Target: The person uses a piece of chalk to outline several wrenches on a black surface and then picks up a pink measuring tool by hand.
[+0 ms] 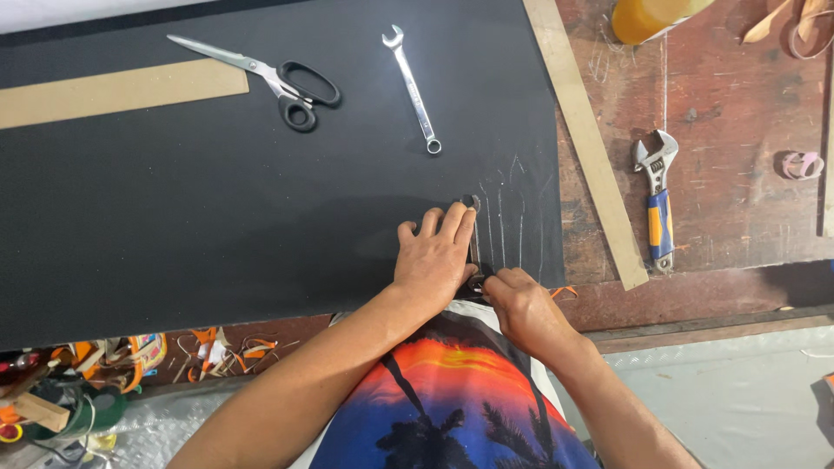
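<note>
Black sheet point(217, 217): large, matte, spread flat over the workbench, near edge overhanging the bench front; looks thin and pliable, light for its size, likely to slide or buckle unless pinned flat.
Chalk lines point(512, 217): several pale strokes running near-to-far at the sheet's near right corner.
Small template point(473, 247): narrow dark piece lying near-to-far on the sheet, mostly hidden under the fingers; material cannot be told.
Left hand point(434, 256): palm down, fingers spread flat, pressing template and sheet.
Right hand point(512, 304): fingers pinched narrow at the template's near end, at the sheet edge; whatever sits in the pinch too hidden to name.
Grip judgement: best held by flat pressure from above, near the marked corner; lifting by one edge would probably make it sag.
Scissors point(278, 82): black-handled, far on the sheet, well apart.
Combination spanner point(413, 87): lying on the sheet, far of the hands.
Adjustable wrench point(658, 200): blue-and-yellow handle, on bare wood to the right.
Wooden strip point(591, 148): along the sheet's right edge.
Cardboard strip point(122, 91): far left.
Obstructions: none touching the hands; tools weigh the sheet at its far side.
</note>
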